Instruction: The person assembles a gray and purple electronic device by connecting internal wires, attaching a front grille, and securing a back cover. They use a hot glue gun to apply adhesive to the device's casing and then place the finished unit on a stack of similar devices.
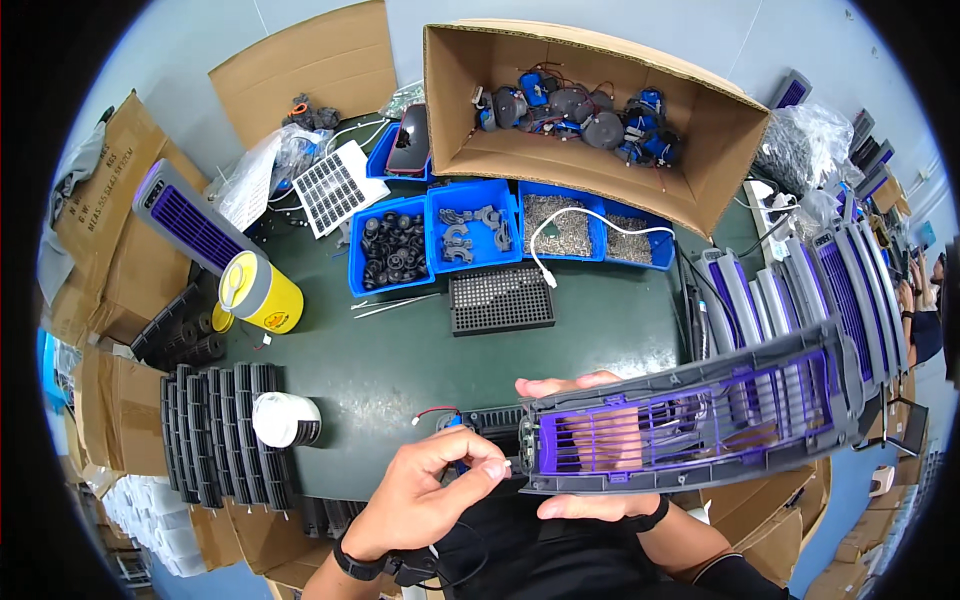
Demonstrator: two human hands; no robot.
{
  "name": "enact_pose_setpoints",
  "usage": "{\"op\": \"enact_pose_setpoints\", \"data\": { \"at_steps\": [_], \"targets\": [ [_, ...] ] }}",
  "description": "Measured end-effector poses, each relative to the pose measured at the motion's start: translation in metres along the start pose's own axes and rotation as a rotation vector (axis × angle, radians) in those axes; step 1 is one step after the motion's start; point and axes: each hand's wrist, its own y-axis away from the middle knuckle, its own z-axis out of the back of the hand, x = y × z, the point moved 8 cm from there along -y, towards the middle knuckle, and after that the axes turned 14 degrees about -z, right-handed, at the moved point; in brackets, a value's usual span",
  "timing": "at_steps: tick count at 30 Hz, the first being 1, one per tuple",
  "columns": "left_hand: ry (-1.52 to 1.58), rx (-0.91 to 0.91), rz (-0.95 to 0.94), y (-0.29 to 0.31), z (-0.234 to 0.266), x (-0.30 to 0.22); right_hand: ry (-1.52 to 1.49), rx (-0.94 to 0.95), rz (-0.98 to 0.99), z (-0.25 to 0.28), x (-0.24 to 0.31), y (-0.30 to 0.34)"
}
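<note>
A long grey fan housing (690, 410) with a purple grille is held tilted above the front of the bench. My right hand (605, 440) grips it near its left end, partly seen through the slats. At that end my left hand (430, 490) pinches a small white connector (507, 466) between thumb and finger, close to the circuit board (527, 440) in the housing. Behind the left hand lies a blue wrapped part (457, 420) with a red wire, beside a dark slatted piece (495, 417). My fingers and the housing partly hide both.
Blue bins (432, 262) of small parts stand behind a black perforated block (502, 312). A carton (600, 170) holds motors. Finished-looking housings (845, 290) crowd the right. A yellow cup (262, 293), white jar (287, 420) and stacked dark grilles (225, 435) occupy the left.
</note>
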Motion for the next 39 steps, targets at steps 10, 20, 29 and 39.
{"op": "enact_pose_setpoints", "data": {
  "at_steps": [10,20,29,39],
  "targets": [
    [-0.118,0.096,0.027,-0.013,-0.016,0.007,-0.099,0.045,0.035,-0.002,0.007,0.008],
    [-0.106,0.135,0.084,-0.017,-0.018,0.011,0.028,0.078,0.062,-0.001,0.007,0.009],
    [-0.251,0.099,0.148,-0.020,-0.021,-0.003,0.046,0.031,0.114,-0.002,0.009,0.009],
    [-0.120,0.122,0.248,-0.018,-0.021,0.011,-0.135,0.072,0.082,0.002,0.003,0.007]
  ]
}}
